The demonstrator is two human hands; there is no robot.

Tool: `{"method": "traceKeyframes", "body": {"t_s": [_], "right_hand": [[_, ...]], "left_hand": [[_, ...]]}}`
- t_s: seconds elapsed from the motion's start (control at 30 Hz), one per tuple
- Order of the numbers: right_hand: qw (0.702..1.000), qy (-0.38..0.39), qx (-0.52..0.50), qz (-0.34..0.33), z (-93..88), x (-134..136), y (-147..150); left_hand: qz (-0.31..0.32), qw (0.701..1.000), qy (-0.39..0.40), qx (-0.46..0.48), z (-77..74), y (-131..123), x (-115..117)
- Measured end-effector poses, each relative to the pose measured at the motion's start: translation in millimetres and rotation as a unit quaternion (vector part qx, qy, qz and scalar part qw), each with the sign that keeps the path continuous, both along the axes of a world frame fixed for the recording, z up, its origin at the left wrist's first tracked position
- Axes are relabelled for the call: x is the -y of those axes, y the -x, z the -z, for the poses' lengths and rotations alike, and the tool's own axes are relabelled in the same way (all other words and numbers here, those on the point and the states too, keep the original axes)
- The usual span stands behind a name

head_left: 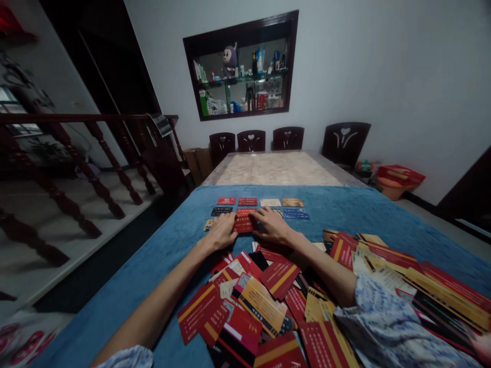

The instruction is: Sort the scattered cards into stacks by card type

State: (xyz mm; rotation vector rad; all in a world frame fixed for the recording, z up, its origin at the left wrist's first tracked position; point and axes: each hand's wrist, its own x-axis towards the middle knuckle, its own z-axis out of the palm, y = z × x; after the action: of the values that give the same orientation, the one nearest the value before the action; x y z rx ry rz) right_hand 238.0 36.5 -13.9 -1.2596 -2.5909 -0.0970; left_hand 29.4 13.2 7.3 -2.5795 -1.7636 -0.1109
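My left hand (221, 233) and my right hand (271, 226) grip a red card (244, 223) by its two side edges, fingers closed in from left and right. Right behind it lies another red card (246, 211), partly covered. To its left is a black card (221, 211), and a blue card (295, 213) sits on the far right of that row. A yellowish card (207, 225) pokes out beside my left hand. The back row shows a red card (226, 201), a white card (270, 202) and a gold card (292, 202).
A jumbled pile of red and gold cards (238, 332) lies under my forearms, and more cards (383, 255) spread to the right. A blue cloth (164, 255) covers the near table (268, 168). Chairs (251, 140) stand at the far end; a railing (103, 145) runs left.
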Motion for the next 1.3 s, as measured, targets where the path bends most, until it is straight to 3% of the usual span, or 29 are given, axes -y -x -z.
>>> {"method": "traceKeyframes", "body": {"t_s": [0.33, 0.73, 0.9, 1.3], "right_hand": [[0.998, 0.01, 0.057, 0.023, -21.2, -7, 2], [0.993, 0.038, 0.099, 0.058, -43.5, -42, 1], [0.991, 0.04, 0.111, 0.07, -45.8, -60, 1], [0.982, 0.088, 0.128, 0.109, -40.6, -107, 9]], "left_hand": [[0.021, 0.999, -0.025, -0.018, -6.0, -1, -11], [0.025, 0.997, -0.035, -0.061, -20.5, -12, -53], [0.022, 0.996, -0.037, -0.082, -24.4, -16, -76], [0.008, 0.996, -0.009, -0.09, -15.6, -27, -122]]}}
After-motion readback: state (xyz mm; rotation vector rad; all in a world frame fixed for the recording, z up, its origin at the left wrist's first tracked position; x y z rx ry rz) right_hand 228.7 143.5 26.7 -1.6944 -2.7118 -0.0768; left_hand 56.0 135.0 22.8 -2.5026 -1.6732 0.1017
